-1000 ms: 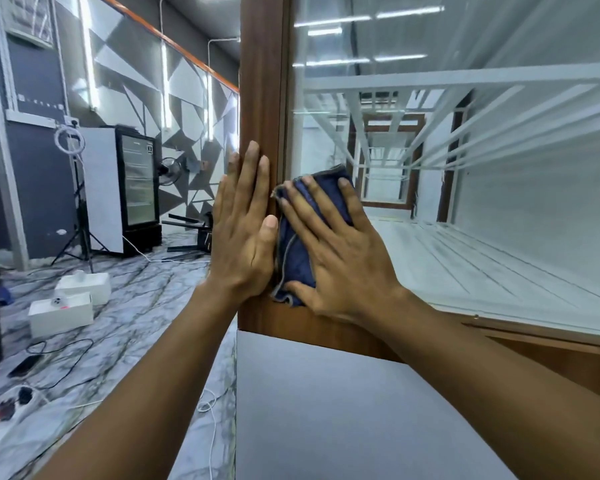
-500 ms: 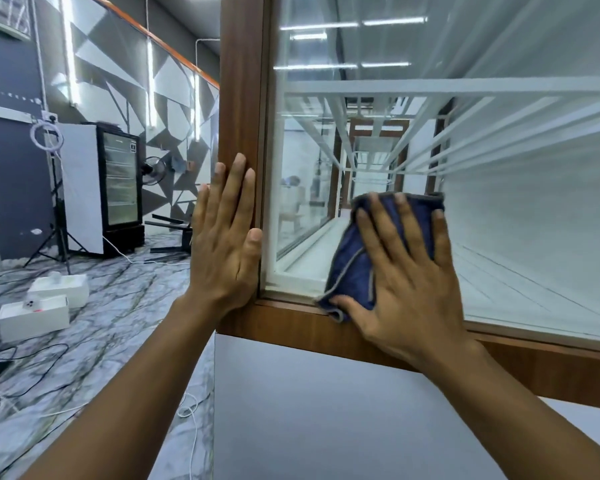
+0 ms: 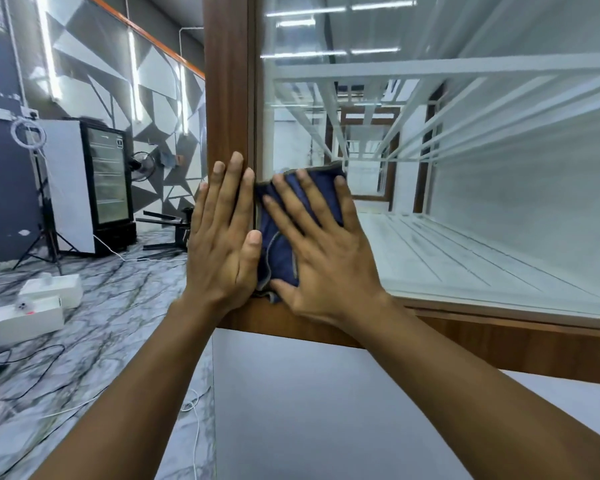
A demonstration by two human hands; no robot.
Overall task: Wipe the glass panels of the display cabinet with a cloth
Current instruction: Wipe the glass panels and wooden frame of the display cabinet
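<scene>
Blue cloth (image 3: 284,244) back beside left hand (image 3: 222,244), frame-side

The glass panel (image 3: 465,168) lies open to the right and above the right hand (image 3: 321,251). Leftward, the wooden post (image 3: 226,81) and the flat left hand (image 3: 222,244) block it; the wooden bottom rail (image 3: 499,337) bounds it below.

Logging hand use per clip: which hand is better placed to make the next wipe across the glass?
The right hand. It lies flat on the blue cloth, pressing it against the glass panel at the lower left corner. The left hand is bare and rests on the wooden frame post, off the glass.
</scene>
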